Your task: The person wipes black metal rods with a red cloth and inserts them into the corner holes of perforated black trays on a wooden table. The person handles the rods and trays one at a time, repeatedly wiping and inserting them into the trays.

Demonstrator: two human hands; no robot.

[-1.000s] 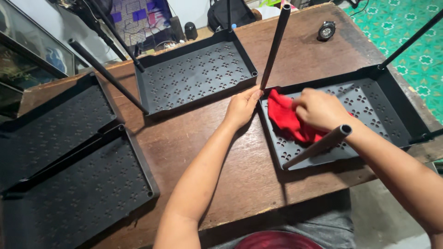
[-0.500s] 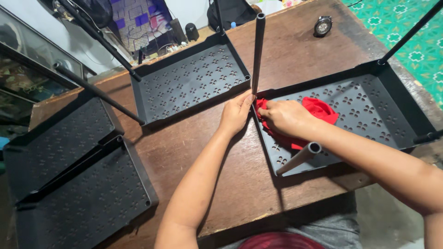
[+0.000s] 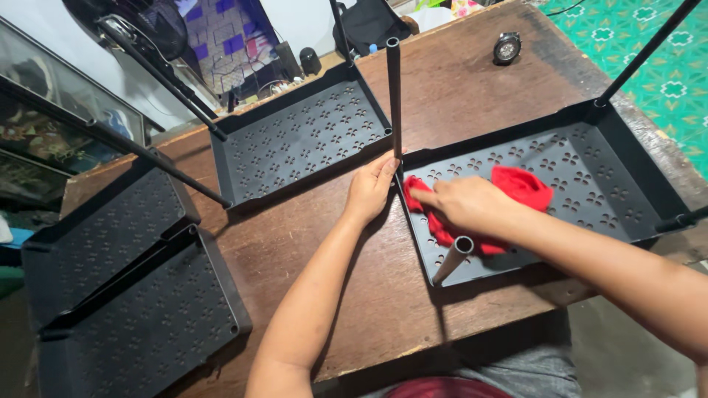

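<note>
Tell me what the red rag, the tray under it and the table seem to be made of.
Red rag: soft cloth, likely cotton; it bunches and folds under the right hand.
Tray: probably moulded plastic, matte dark grey; punched flower-shaped holes, raised rim held by the left hand.
Table: wood, worn brown finish; grain and scuffs show.

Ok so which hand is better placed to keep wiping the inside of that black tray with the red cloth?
Probably the right hand: it already presses the red cloth onto the tray floor. The left hand grips the tray's near-left edge, steadying it.
</note>
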